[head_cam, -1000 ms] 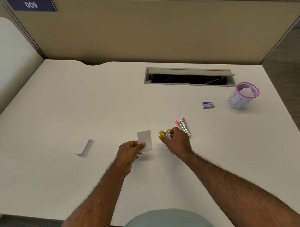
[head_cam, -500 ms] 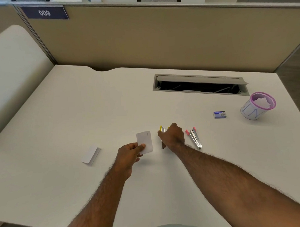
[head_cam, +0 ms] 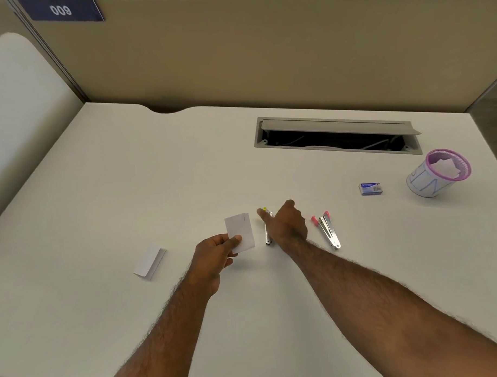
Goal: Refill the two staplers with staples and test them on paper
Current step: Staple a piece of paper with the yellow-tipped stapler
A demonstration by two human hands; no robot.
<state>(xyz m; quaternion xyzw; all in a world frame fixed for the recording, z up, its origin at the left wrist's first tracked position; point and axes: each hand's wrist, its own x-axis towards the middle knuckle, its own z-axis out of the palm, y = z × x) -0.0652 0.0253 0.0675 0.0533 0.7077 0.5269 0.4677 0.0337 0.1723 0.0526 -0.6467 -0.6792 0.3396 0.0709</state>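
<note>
My left hand [head_cam: 215, 253] pinches a small folded white paper [head_cam: 240, 231] by its lower edge, just above the desk. Right beside it lies the yellow stapler [head_cam: 268, 232], a slim metal body with a yellow tip, flat on the desk. My right hand [head_cam: 286, 223] hovers palm down over its right side and hides part of it, the fingers spread and the index finger reaching to the yellow tip. The pink stapler [head_cam: 326, 230] lies swung open on the desk, right of my right hand and apart from it.
A small blue staple box [head_cam: 370, 189] sits at the right. Beyond it stands a pink-rimmed mesh cup [head_cam: 427, 186] with paper inside. Another folded paper [head_cam: 149, 262] lies at the left. An open cable slot [head_cam: 335, 137] cuts the white desk [head_cam: 128, 178] before the beige partition.
My right hand held the yellow stapler up a second ago; the stapler now lies on the desk and the fingers have loosened over it. The left hand keeps its paper.
</note>
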